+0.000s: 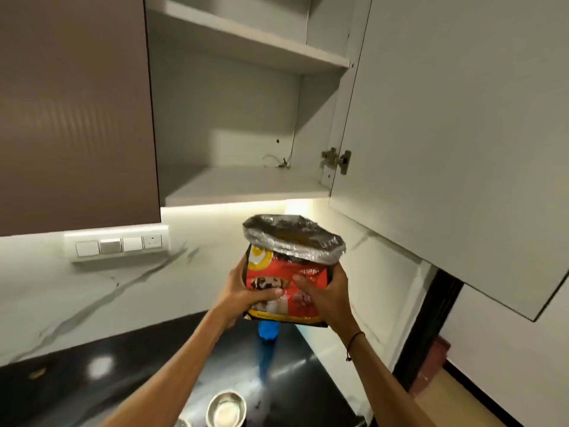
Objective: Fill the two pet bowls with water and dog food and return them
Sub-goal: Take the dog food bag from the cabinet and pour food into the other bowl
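— Holding the dog food bag [289, 272] in mid-air, are they?

— Yes. Left hand [246, 291] is wrapped round the bag's left side, thumb across the printed front; right hand [323, 291] is closed round its right side, fingers spread on the front. Neither hand has anything else in it.

— How does the bag sit?

— Upright, long axis vertical, its rolled-down silvery mouth open at the top. It hangs in front of the open cabinet [240, 183], below the bottom shelf.

— And the bowl?

— One steel bowl [227, 408] stands on the dark surface [123, 380], well below the bag and a little to its left, nearer the left forearm. A second rim just shows at the bottom edge; I can't tell more.

— So the next move?

— My judgement: bring the bag down and left over the bowl, then tip the mouth forward.
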`<state>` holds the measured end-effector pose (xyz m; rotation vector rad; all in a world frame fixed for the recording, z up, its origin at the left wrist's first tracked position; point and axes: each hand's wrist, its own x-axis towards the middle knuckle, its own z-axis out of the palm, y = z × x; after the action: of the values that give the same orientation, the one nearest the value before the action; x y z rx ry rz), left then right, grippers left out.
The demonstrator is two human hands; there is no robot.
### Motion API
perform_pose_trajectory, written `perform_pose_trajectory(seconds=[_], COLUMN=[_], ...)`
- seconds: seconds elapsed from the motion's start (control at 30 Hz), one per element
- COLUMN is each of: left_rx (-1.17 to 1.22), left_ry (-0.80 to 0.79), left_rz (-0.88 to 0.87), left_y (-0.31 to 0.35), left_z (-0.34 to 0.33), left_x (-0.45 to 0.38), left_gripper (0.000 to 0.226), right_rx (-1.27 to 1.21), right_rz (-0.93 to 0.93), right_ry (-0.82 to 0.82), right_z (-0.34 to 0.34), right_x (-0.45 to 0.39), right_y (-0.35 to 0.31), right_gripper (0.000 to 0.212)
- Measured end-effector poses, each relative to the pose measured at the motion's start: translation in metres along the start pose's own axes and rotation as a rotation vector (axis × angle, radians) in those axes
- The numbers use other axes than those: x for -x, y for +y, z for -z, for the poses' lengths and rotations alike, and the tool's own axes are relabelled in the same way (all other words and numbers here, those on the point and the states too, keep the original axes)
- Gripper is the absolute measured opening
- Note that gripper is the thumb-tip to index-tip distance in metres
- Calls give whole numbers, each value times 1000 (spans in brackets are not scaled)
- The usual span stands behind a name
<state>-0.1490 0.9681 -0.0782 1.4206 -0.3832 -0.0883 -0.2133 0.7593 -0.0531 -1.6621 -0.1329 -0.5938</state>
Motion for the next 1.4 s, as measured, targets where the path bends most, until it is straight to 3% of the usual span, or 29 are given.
perform_pose_trajectory(seconds=[0.17,0.23,0.4,0.6,0.83,1.0,1.17,1.3,1.4], left_rx=[64,74,100,152,462,547,637,677,669], left_ry=[8,-8,25,110,239,357,469,526,575], left_rz=[159,195,312,387,411,469,509,541,570], left_y=[-69,-93,-145,-188,-222,-255,-275,-283,-288], left_z=[-3,-4,-14,-30,-50,-67,-76,-77,-74], left_x=[39,52,79,93,106,117,116,116,116], left_gripper=[97,90,96,97,102,102,93,88,88], right_rx=[167,223,313,385,485,657,749,814,834], right_rz=[-29,-30,16,-3,65,91,111,109,139], right_ry=[104,102,30,-75,-228,-334,-407,-455,-484], right_z=[0,0,11,28,55,60,60,57,51], right_x=[54,71,96,103,116,122,124,120,116], right_y=[46,65,98,144,190,220,242,248,249], right_gripper=[45,47,52,42,56,31,49,44,54])
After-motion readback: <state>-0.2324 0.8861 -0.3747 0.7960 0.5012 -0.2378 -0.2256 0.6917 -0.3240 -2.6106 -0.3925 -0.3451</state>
